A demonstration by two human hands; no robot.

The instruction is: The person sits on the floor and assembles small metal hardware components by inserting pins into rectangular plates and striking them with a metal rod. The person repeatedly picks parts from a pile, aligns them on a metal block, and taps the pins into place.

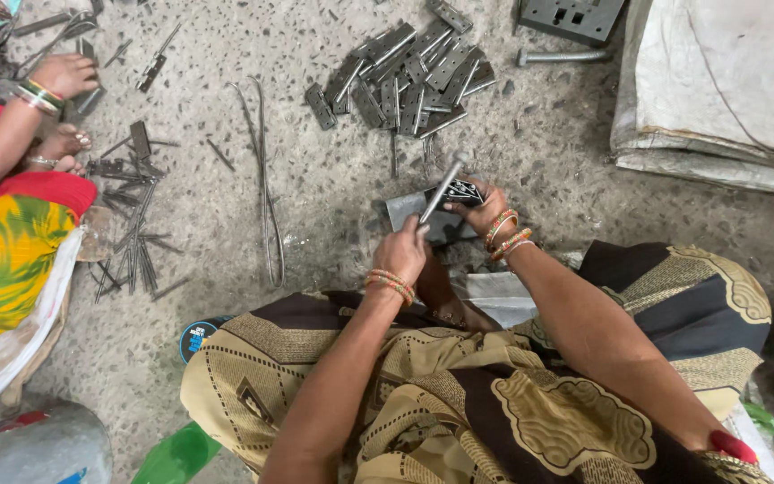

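One hinge [461,192] sits on my steel block [409,213], my right hand [487,208] fingers clamped on it; my left hand [402,253] fingers grip the hammer [442,190]. At twelve o'clock lies a hinge pile [405,81]; I cannot tell whether it is finished.

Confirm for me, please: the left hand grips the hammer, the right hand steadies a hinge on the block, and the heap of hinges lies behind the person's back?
Not quite. The head view shows the heap of hinges on the floor in front of the person, beyond the block. The left hand does grip the hammer; the right hand steadies a hinge.
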